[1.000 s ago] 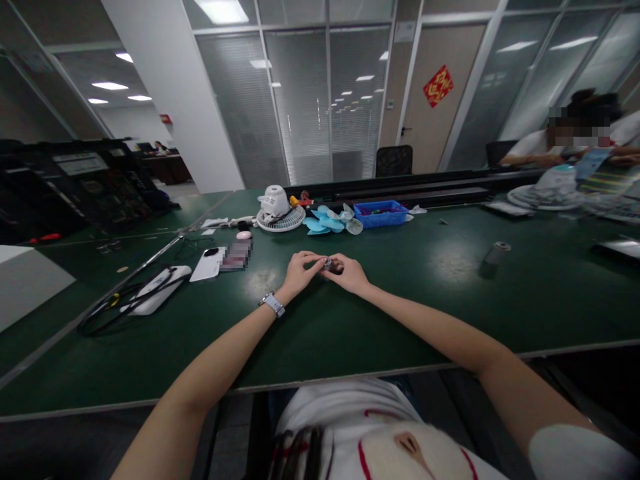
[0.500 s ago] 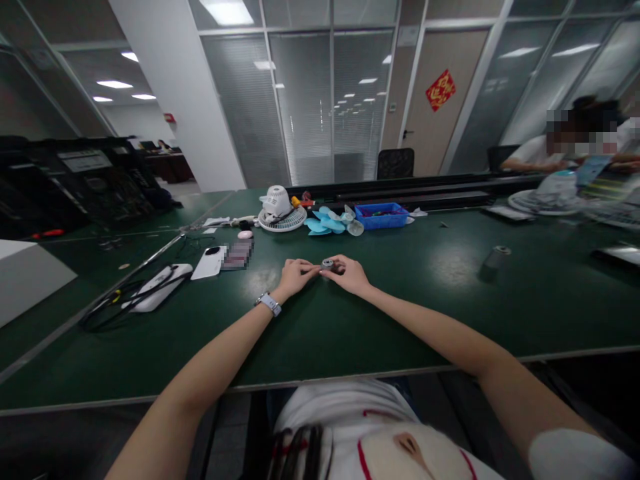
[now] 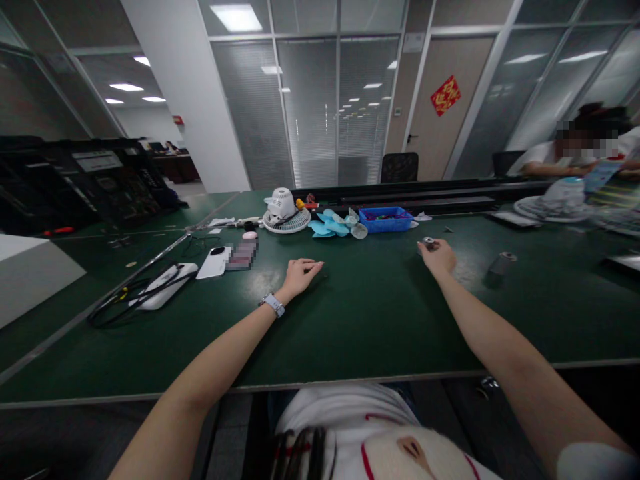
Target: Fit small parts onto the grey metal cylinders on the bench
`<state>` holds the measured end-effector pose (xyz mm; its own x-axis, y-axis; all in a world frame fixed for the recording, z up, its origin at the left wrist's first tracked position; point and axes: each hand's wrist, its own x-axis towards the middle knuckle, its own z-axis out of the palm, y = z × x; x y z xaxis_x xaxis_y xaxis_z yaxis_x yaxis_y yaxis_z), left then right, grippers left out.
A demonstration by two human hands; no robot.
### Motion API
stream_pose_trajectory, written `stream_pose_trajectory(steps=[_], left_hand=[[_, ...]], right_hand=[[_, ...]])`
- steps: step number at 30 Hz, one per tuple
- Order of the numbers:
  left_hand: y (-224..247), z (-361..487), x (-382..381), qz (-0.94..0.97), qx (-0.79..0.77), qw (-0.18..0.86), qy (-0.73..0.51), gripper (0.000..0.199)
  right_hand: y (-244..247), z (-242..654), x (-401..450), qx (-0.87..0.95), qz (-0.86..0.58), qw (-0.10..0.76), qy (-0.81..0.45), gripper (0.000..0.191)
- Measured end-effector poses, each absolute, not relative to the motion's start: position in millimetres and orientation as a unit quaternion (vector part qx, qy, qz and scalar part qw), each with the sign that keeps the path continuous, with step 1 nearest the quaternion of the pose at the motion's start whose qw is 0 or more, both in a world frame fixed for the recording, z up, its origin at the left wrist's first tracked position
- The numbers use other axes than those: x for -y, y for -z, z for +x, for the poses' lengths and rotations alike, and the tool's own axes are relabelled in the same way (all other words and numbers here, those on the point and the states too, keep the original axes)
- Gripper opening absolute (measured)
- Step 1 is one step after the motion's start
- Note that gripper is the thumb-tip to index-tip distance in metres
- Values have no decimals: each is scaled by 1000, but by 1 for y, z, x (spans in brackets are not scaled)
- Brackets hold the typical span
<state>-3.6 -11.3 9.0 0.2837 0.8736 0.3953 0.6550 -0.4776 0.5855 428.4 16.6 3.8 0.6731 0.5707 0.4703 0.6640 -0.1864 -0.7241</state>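
My right hand (image 3: 442,259) is closed around a small grey metal cylinder (image 3: 429,241), held upright over the right half of the green table. Its top end shows above my fingertips, while the rest is largely covered. Further left, my left hand (image 3: 301,275) rests near the table surface with thumb and fingers drawn together in a pinch. Whatever may be between those fingertips is too small to make out. A tiny dark speck (image 3: 325,275) lies just beside them. To the right of my right hand stands a second grey metal cylinder (image 3: 504,264).
Along the back are a white fan housing (image 3: 281,203), light-blue fan blades (image 3: 330,225) and a blue bin (image 3: 386,219). A white phone (image 3: 214,263) and a white power bank with black cable (image 3: 167,287) lie left. Another person (image 3: 560,157) sits at the far right.
My right hand has moved right, away from my left hand, carrying the small metal cylinder with it. My left hand has stayed nearly in place, and the view has shifted slightly.
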Motion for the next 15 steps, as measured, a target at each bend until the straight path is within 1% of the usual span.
stream_pose_trajectory(steps=[3,6,8,10,11,12,13,15], left_hand=[[-10,-6,8,711,-525,190,-428,49],[-9,-7,5,630,-564,219,-487,43],[-7,-7,5,599,-565,235,-516,36],[-7,-6,6,588,-561,245,-529,34],[-7,-6,7,587,-560,247,-530,35],[-7,-5,8,587,-560,247,-530,37],[-6,-5,8,589,-559,246,-529,38],[-6,-4,9,593,-554,244,-531,38]], right_hand=[[2,440,-18,372,-793,481,29,45],[1,436,-18,375,-800,467,-4,44],[-3,426,-15,376,-802,464,9,51],[-10,404,-9,397,-786,469,74,64],[-15,388,-5,430,-764,469,111,69],[-18,368,1,482,-732,463,136,69],[-22,346,8,552,-689,448,143,66],[-25,296,24,716,-570,393,91,53]])
